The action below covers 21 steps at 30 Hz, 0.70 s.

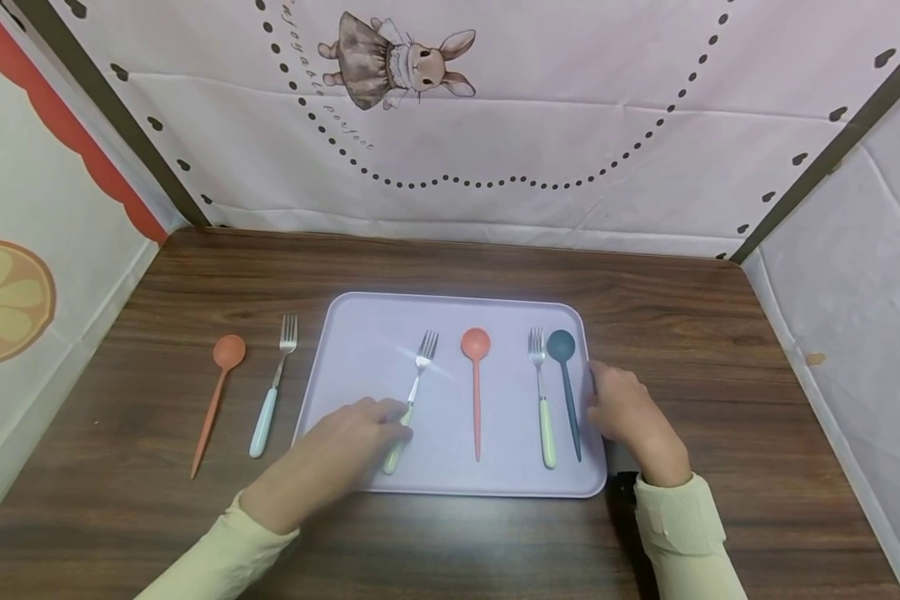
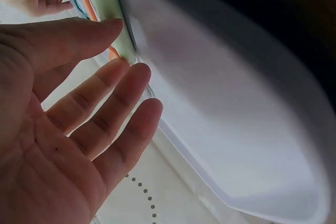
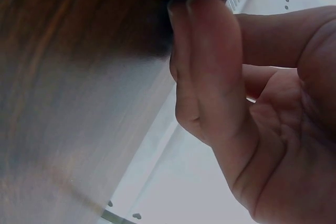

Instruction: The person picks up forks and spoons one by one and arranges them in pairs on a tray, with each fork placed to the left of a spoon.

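A green-handled fork (image 1: 420, 367) lies slanted on the lilac tray (image 1: 360, 321). My left hand (image 1: 356, 429) pinches its green handle (image 2: 107, 9) between thumb and fingertip, the other fingers loosely spread, as the left wrist view shows. At the tray's right rim, my right hand (image 1: 626, 408) grips the edge with bent fingers (image 3: 215, 66). A dark teal spoon (image 1: 562, 346) lies just inside that rim, with a second green-handled fork (image 1: 545, 425) beside it. Between the two forks is a coral spoon (image 1: 476, 343), bowl toward the back.
Left of the tray, on the wooden table (image 1: 667, 308), lie an orange spoon (image 1: 228, 352) and a fork with a pale blue handle (image 1: 264, 421). Printed cloth walls (image 1: 532, 100) rise behind the table and along both sides.
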Tool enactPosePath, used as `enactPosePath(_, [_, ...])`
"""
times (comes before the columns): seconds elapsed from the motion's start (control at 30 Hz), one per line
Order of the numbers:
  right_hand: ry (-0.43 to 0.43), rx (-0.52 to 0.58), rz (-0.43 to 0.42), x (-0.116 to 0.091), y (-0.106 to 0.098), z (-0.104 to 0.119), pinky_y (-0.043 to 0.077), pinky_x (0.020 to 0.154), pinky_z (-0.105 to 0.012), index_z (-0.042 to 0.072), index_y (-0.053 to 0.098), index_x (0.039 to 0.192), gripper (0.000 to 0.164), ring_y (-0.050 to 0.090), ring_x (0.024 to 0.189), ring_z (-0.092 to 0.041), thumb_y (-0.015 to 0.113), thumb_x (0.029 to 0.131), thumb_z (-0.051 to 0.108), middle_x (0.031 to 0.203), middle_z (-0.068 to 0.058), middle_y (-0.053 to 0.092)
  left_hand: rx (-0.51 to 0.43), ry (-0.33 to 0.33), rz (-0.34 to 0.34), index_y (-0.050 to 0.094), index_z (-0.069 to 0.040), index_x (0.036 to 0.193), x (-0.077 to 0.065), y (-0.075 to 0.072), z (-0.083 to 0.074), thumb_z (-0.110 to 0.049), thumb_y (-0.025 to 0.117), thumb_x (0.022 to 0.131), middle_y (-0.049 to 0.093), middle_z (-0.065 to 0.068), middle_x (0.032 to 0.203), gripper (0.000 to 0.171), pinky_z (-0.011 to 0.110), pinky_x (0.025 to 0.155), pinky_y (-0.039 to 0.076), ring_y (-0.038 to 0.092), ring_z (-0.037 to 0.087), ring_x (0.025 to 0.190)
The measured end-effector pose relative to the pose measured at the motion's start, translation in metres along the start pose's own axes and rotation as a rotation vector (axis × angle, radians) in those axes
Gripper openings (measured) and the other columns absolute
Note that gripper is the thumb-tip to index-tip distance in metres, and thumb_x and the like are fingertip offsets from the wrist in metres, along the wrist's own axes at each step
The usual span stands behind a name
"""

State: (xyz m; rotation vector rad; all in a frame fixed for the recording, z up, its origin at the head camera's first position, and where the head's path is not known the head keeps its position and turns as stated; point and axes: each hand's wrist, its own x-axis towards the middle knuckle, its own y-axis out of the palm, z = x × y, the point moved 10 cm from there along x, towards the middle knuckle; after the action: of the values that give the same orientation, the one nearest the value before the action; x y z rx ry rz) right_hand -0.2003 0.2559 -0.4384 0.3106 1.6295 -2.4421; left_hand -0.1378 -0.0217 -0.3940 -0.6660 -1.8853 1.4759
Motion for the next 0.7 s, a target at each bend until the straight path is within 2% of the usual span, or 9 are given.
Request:
enactPosePath(0.37, [-0.014, -0.004, -0.004, 0.0, 0.0, 0.001, 0.045, 0.08, -0.052, -0.013, 0.039, 0.131, 0.055, 0.056, 0.097, -0.035, 0.054, 0.078, -0.004, 0.119, -0.032, 0.051, -0.024, 0.02, -0.027, 0.071, -0.017, 0.094, 0.007, 0.001, -0.006, 0.004, 0.063, 0.074, 0.061, 0.007, 0.107, 0.03, 0.035, 0.081, 0.048, 0.059, 0.021, 0.094])
enactPosePath(0.7, [-0.015, -0.004, -0.004, -0.001, -0.001, 0.003, 0.046, 0.079, -0.052, -0.014, 0.039, 0.13, 0.056, 0.056, 0.095, -0.034, 0.055, 0.077, -0.005, 0.119, -0.032, 0.051, -0.016, 0.035, -0.017, 0.069, -0.015, 0.091, 0.018, 0.002, -0.015, -0.003, 0.063, 0.079, 0.057, 0.004, 0.095, 0.018, 0.029, 0.067, 0.049, 0.055, 0.013, 0.076])
